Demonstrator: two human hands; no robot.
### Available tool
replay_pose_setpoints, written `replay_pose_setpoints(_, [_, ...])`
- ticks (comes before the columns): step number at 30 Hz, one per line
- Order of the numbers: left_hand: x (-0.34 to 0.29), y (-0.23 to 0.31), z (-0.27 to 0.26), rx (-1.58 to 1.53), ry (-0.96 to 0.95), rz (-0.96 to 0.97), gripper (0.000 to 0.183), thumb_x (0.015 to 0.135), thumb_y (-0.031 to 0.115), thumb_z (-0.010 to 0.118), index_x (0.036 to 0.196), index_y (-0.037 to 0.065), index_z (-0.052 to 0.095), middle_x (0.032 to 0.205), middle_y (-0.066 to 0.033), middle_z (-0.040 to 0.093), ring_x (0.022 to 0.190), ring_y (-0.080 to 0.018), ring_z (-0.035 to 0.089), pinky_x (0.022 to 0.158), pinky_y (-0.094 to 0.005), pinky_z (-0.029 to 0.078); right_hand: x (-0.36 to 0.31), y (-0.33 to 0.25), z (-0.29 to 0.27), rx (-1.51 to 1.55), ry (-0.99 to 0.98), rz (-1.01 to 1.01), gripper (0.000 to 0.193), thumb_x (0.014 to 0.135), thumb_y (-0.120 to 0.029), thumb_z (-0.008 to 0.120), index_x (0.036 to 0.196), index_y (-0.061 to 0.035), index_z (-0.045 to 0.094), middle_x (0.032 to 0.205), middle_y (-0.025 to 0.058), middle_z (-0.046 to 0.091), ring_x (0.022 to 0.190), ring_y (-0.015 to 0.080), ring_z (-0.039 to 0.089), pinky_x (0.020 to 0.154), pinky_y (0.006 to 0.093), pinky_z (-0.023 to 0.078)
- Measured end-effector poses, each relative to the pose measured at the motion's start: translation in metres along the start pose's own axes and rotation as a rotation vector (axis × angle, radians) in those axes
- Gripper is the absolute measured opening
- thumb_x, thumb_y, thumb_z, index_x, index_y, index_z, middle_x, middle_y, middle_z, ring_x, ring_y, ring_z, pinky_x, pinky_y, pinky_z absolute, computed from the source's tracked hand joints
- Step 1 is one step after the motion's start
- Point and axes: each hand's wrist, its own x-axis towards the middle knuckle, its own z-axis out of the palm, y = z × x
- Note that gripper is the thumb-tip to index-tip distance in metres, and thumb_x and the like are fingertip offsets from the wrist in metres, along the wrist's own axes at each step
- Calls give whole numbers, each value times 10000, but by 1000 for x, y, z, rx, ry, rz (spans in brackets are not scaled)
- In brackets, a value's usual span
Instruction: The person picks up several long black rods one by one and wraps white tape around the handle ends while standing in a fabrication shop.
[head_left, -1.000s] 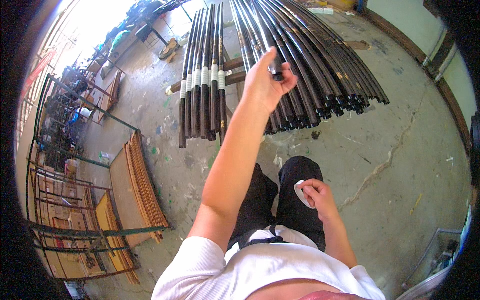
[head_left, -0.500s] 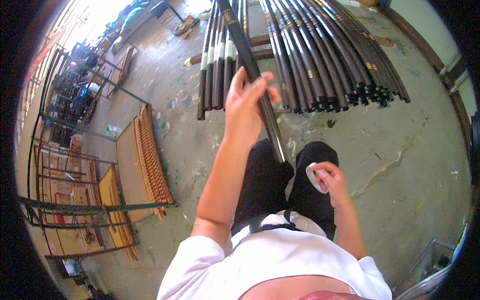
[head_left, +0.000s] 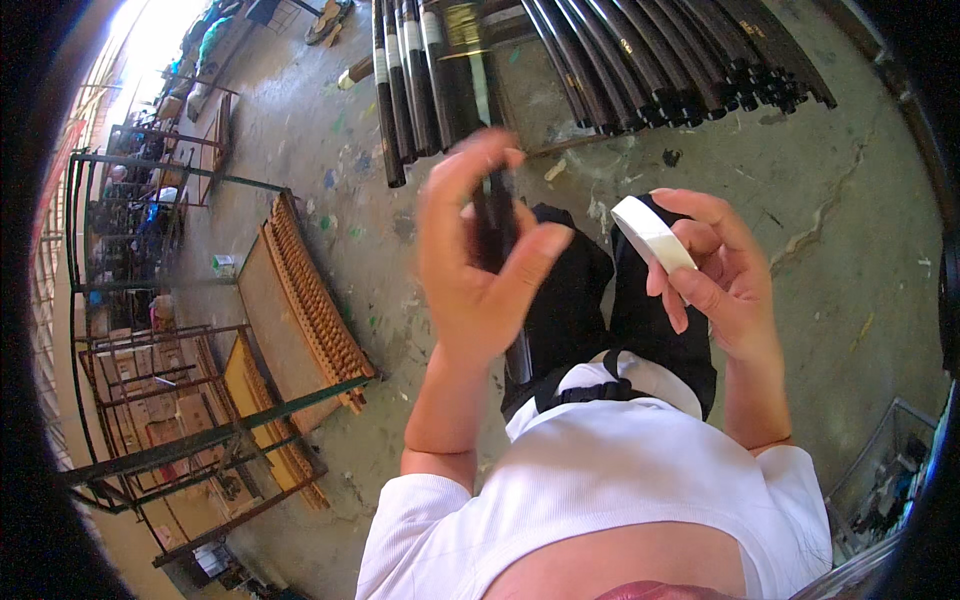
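A long dark pole (head_left: 491, 215) with a gold band near its far part slants from the top down to my lap. My left hand (head_left: 470, 270) is over it, blurred, with thumb and fingers spread wide apart; the pole shows in the gap between them. Whether the palm touches the pole is hidden. My right hand (head_left: 735, 275) pinches a narrow roll of white tape (head_left: 650, 232) between thumb and fingers, above my right knee.
Ahead, several dark poles (head_left: 640, 60) lie side by side on a wooden support, their ends toward me. More poles with white bands (head_left: 412, 60) lie to the left. Metal racks (head_left: 170, 470) and stacked wooden pieces (head_left: 310, 300) stand at left. A wire-framed bin (head_left: 890, 470) is at lower right.
My right hand has lifted the tape roll up from my thigh, turning it. My left hand has come nearer along the pole and its fingers have spread. The view has shifted.
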Motion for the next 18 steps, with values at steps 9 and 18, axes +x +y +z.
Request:
replay_pose_setpoints(9, [-11, 20, 15, 233, -217, -48, 409, 608, 185, 855, 909, 15, 637, 1047, -107, 521, 750, -133, 538, 636, -214, 415, -10, -5, 18, -234, -42, -173, 481, 830, -110, 586, 1280, -19, 443, 793, 34, 600, 657, 64, 538, 569, 189, 403])
replay_pose_setpoints(18, [-23, 15, 18, 103, -205, 148, 440, 796, 94, 683, 1191, 7, 510, 1030, -94, 532, 793, -178, 514, 710, -284, 433, -8, -11, 12, -547, 6, -40, 91, 860, -80, 586, 901, 1, 598, 782, 40, 588, 702, 72, 514, 615, 222, 424])
